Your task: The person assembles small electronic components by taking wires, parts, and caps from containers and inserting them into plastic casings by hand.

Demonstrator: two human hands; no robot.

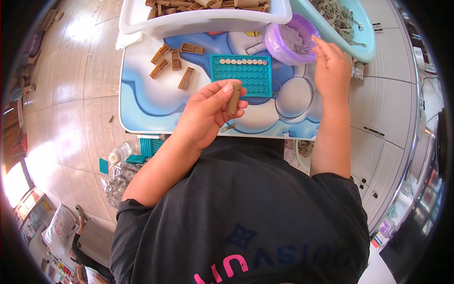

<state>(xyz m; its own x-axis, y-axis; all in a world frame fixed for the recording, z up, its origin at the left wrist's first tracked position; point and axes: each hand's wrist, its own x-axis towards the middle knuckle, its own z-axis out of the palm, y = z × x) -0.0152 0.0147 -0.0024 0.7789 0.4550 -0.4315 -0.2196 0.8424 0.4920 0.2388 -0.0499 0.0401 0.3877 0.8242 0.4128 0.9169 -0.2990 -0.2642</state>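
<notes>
My left hand (213, 106) is closed round a small brown plastic casing (232, 100), held upright over the near part of the table. My right hand (332, 66) is raised at the right rim of a purple bowl (295, 57), its fingers curled with thumb and forefinger near each other. Whatever they may pinch is too small to make out. Thin grey pieces (294, 40) lie inside the bowl. Just beyond my left hand is a teal tray (242, 86) of round pockets, its far row filled with small pale discs (243, 61).
Several brown casings (176, 59) lie loose at the table's left. A white bin (208, 24) of brown casings stands at the back. To the right is a light-blue tub (370, 47) of tangled metal-looking parts. More teal trays (150, 146) and a bottle (120, 152) are below the table's left side.
</notes>
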